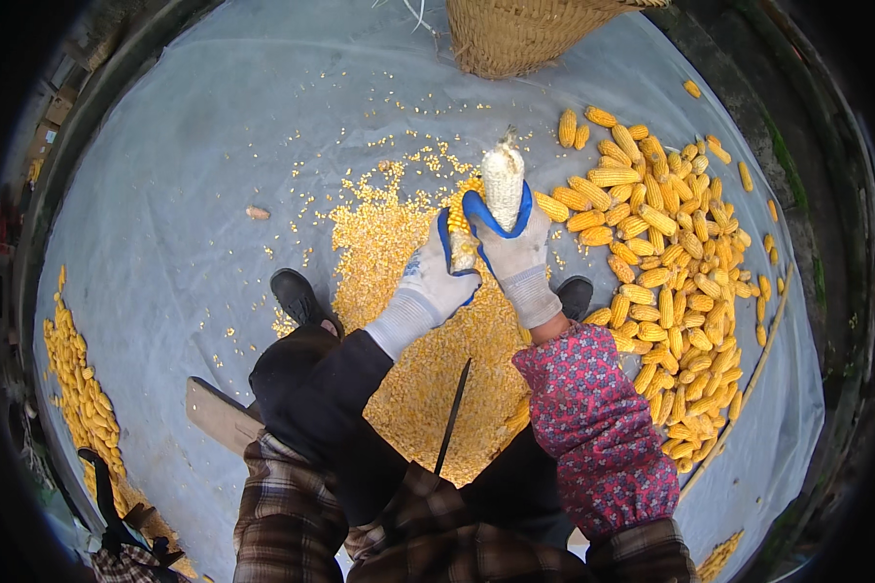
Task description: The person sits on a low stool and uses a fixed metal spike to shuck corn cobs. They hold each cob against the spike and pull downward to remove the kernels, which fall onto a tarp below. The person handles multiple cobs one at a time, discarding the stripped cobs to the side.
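Observation:
My left hand (432, 271), in a white knit glove with blue coating, is closed around a partly shelled ear of corn (463, 251). Yellow kernels still cover the upper part of that ear, while its lower end is pale. A stripped white corn cob (504, 178) points away from me in my right hand (519, 246), gloved the same way. The two hands are side by side, and the cob is pressed close to the ear. Below them spreads a thick heap of loose corn kernels (452, 379), between my dark shoes.
Unshelled ears of corn (671, 270) are piled on the right of a grey plastic sheet (189, 189). A woven basket (525, 33) stands at the far side. More ears (80, 386) line the left edge. A dark narrow bar (453, 415) rises between my legs. A thin pole (740, 393) lies right.

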### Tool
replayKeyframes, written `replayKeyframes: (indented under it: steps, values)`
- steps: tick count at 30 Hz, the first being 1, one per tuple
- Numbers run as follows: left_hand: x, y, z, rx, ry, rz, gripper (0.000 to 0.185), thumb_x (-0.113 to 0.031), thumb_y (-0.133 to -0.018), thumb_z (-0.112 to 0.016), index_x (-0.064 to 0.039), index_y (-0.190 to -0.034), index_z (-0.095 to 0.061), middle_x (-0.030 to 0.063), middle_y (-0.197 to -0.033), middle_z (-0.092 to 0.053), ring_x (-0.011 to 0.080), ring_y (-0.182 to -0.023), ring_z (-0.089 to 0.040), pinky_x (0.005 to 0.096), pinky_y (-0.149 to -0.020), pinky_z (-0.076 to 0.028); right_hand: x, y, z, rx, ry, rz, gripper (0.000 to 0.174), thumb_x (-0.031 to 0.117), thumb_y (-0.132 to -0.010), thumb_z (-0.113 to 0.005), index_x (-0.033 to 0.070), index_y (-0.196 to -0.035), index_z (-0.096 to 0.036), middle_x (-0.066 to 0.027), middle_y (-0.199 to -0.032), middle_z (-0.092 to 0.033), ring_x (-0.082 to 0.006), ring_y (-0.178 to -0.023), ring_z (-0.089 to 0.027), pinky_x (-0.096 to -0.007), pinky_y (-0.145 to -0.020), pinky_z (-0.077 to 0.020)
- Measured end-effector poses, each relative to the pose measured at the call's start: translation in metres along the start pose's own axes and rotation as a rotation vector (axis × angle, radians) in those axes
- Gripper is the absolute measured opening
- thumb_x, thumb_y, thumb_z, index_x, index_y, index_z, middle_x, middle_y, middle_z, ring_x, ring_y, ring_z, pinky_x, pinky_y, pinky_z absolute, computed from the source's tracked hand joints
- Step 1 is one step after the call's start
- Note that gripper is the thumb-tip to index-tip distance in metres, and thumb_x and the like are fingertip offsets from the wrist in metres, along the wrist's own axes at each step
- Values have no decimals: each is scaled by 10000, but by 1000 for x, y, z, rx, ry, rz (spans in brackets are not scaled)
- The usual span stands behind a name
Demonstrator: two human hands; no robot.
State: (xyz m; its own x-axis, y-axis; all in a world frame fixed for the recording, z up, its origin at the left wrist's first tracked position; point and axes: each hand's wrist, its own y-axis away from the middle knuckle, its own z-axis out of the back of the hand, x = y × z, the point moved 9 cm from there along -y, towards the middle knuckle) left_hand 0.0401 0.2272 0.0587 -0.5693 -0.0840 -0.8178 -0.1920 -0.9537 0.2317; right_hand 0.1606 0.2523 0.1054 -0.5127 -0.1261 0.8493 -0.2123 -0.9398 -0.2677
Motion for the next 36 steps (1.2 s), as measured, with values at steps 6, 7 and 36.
replayKeyframes:
  steps: [6,7,36]
  values:
    - [13,9,-22,290,615,255,966,-107,-683,-704,-94,-1415,-74,115,-787,-582,106,-430,-520,249,-342,-409,-3,-5,4,152,56,-61,265,189,-773,-685,-6,-929,-595,-59,-762,-611,-94,-669,-563,-272,-573,-447]
    - [14,9,-21,260,555,257,966,-120,-692,-692,-88,-1414,-51,132,-799,-589,138,-469,-548,274,-382,-435,-9,-3,3,186,-83,-167,274,186,-783,-677,-6,-960,-594,-57,-797,-615,-90,-703,-563,-270,-599,-451]
    - [-20,27,-24,687,1349,70,419,-334,-925,-468,-121,-1271,-367,126,-1057,-573,209,-728,-617,313,-589,-508,-10,6,12,300,-394,-186,370,164,-831,-621,40,-1173,-552,18,-871,-576,-39,-702,-508,-191,-560,-436]
